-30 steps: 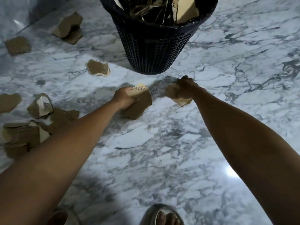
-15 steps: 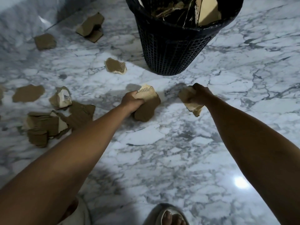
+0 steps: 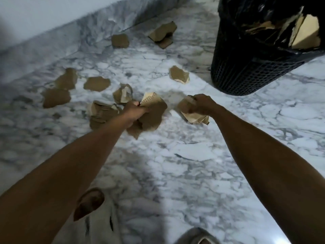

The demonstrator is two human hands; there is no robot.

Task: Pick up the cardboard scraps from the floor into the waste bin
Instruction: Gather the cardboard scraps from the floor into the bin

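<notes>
My left hand (image 3: 134, 111) grips a large brown cardboard scrap (image 3: 153, 115) with printed paper at its top edge, held above the marble floor. A smaller folded cardboard scrap (image 3: 193, 116) is clutched in my right hand (image 3: 202, 104), just right of the first. The black mesh waste bin (image 3: 246, 74) stands at the upper right, lined with a dark bag and holding several cardboard pieces (image 3: 306, 36). Several more brown scraps lie on the floor to the left: a crumpled one (image 3: 100, 115) beside my left hand, one (image 3: 179, 74) near the bin, and flat ones (image 3: 96, 83).
A marble skirting and white wall (image 3: 52, 37) run along the upper left. More scraps (image 3: 162, 33) lie near that wall. My knee (image 3: 88, 203) and a sandalled foot (image 3: 197, 236) show at the bottom edge. The floor is white-grey marble (image 3: 193, 173).
The view has swung left and the bin now sits at the upper right. Both hands keep hold of their scraps, raised a little and now left of the bin.
</notes>
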